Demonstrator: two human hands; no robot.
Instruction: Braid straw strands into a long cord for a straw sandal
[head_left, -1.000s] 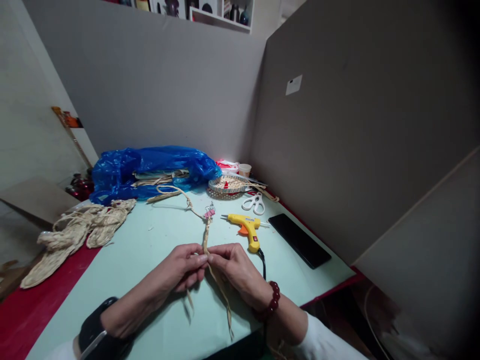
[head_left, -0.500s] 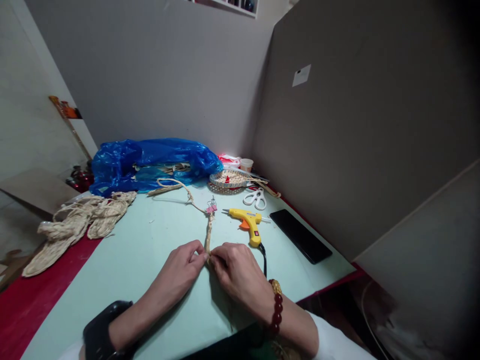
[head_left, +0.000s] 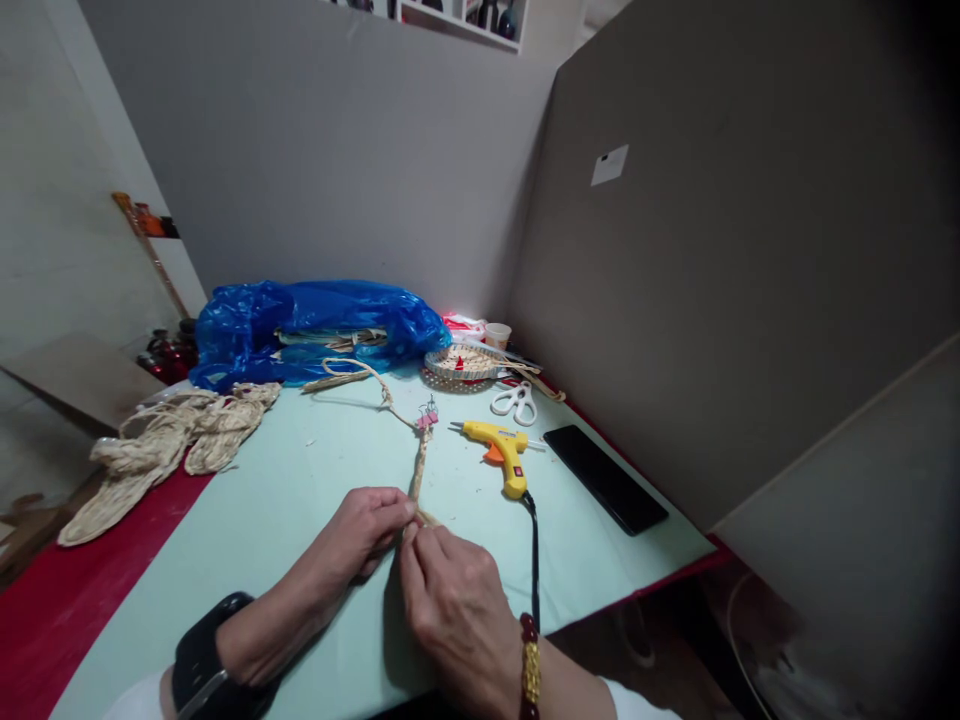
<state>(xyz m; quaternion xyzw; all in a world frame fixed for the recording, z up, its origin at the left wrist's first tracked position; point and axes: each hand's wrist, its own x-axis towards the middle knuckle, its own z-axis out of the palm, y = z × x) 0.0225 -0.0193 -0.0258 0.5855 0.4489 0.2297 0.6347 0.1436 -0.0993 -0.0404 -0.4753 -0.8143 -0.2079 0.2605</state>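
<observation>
A narrow braid of pale straw (head_left: pixel 421 468) runs toward me over the light green tabletop. Pink binder clips (head_left: pixel 427 417) grip its far end, and a thin straw cord (head_left: pixel 367 372) loops away from there to the left. My left hand (head_left: pixel 367 525) pinches the near part of the braid between thumb and forefinger. Just below it, my right hand (head_left: pixel 454 590) has its fingers closed on the straw strands at the near end; a strand sticks out to the right between the hands. The strand ends are hidden under my right hand.
Right of the braid lie a yellow glue gun (head_left: pixel 504 450), white scissors (head_left: pixel 514 402) and a black phone (head_left: pixel 606 480). Woven straw sandals (head_left: pixel 142 455) rest at the left edge. Behind are a blue plastic bag (head_left: pixel 315 320), a round woven basket (head_left: pixel 461 362) and a cup (head_left: pixel 497 335).
My right hand has moved slightly down and left, turning over the strands below my left hand. A strand now shows at the right of the braid. The whole view has shifted slightly.
</observation>
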